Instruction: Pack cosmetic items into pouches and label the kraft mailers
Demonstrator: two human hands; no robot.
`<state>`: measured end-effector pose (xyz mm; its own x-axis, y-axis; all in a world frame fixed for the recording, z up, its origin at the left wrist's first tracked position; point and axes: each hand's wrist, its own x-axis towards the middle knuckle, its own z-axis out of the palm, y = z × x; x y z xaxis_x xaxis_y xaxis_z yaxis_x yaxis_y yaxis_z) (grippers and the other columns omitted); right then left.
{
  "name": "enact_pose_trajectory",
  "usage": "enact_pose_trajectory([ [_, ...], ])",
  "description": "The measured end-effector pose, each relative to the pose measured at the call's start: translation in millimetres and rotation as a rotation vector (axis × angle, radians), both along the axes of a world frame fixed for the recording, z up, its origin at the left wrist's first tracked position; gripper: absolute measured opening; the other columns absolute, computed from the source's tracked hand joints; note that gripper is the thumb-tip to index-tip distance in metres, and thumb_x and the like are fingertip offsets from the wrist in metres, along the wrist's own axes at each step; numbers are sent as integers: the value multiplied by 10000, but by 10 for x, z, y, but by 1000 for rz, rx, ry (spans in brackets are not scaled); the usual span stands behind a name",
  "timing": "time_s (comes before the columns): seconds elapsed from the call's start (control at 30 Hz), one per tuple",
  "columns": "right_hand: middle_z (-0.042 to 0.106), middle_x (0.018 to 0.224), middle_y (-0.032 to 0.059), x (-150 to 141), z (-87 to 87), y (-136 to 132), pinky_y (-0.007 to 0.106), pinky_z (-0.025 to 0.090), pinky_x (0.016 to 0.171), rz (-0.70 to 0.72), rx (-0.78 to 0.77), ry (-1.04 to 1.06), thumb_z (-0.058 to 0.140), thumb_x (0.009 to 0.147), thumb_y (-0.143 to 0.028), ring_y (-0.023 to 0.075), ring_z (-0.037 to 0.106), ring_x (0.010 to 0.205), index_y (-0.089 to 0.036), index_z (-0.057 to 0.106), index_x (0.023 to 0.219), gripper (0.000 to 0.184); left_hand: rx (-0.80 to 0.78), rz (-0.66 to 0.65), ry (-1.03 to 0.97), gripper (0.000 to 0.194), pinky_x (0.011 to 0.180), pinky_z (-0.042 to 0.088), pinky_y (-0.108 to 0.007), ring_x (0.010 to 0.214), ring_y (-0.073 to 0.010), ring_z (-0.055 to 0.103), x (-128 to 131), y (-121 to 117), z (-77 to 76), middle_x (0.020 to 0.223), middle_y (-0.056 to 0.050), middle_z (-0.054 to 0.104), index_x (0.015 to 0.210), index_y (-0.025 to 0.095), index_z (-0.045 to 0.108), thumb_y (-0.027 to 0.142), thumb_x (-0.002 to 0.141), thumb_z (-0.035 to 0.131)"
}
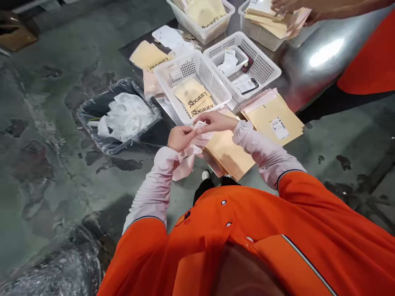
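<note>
In the head view, the word "beauty" reads in dark letters, after a small flourish, on the cream packets inside a white perforated plastic basket, and again on a packet lying left of it. The left hand and right hand meet just at that basket's near end, fingers pinched close together on a thin, pale strip between them; its faint print is too small to read, and a crumpled pinkish length hangs below the left hand. Beside the strip lie smooth, flat, buff mailers at the near edge of the glossy dark worktop. A second stack at the right, edged with pinkish bubble wrap, bears a white label whose text is illegible. A rectangular basket behind holds a smaller tray and printed papers. At the left, a bin lined with clear, wrinkled plastic contains crumpled white paper. A co-worker's hand touches envelopes at the top right.
</note>
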<state>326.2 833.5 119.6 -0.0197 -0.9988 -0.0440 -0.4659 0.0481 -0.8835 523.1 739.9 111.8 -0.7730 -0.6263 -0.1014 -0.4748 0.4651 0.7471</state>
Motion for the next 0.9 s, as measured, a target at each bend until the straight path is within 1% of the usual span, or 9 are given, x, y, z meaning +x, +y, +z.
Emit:
enact_pose_trajectory([
  [0.07,457,608,-43,18,112,128,238,357,636,-17,-10,-12,824,826,-482,113,445,656,-169,544,661,452,164,-70,44,426,584,400,-266,635,-176,577,83,-111,31,584,-15,596,731,122,772,544,769,816],
  [0.17,389,563,-53,0,234,248,247,290,585,-148,-43,-33,812,831,-424,96,380,615,-179,498,612,454,390,-161,44,416,605,481,-292,663,-204,621,211,-161,-8,651,-42,675,776,151,793,508,616,935],
  [0.27,381,560,-54,-12,263,323,252,266,571,-262,-44,-28,797,836,-369,93,351,604,-185,490,609,424,462,-174,101,404,670,541,-319,734,-228,662,320,-65,-136,703,-60,704,678,167,760,508,582,955],
  [0.4,369,561,-51,94,194,407,262,250,573,-368,-27,-4,780,831,-309,94,326,597,-189,478,581,410,430,-93,205,371,741,546,-284,813,-182,672,433,128,-275,818,-47,723,692,152,731,484,689,897],
  [0.47,363,561,-45,171,124,401,268,246,577,-426,-24,8,750,840,-296,97,325,595,-190,468,558,413,445,-76,168,361,661,497,-252,703,-128,623,494,128,-298,727,-5,672,691,142,693,465,823,782],
  [0.53,368,556,-40,251,16,324,271,240,575,-505,-10,-5,719,849,-306,99,326,588,-186,472,547,409,442,-70,134,384,595,437,-241,601,-92,548,551,1,-315,621,34,577,655,154,635,439,910,665],
  [0.63,380,549,-42,446,-208,39,264,248,565,-688,7,-119,709,838,-356,98,328,573,-185,486,551,402,352,-52,146,401,551,402,-260,555,-102,486,600,-428,-383,555,42,494,584,204,553,405,914,661],
  [0.8,453,584,-38,903,-566,-803,237,332,570,-892,34,-353,718,805,-442,113,414,603,-180,566,623,354,122,-84,165,360,597,459,-320,590,-174,519,619,-1493,-571,584,-5,572,607,229,621,520,814,665],
  [0.9,434,583,-34,777,-701,-1162,233,335,556,-1096,18,-324,675,844,-515,117,408,613,-195,507,589,442,73,-93,176,416,599,459,-325,587,-186,509,714,-2265,-594,541,-1,519,556,239,535,587,742,668],
])
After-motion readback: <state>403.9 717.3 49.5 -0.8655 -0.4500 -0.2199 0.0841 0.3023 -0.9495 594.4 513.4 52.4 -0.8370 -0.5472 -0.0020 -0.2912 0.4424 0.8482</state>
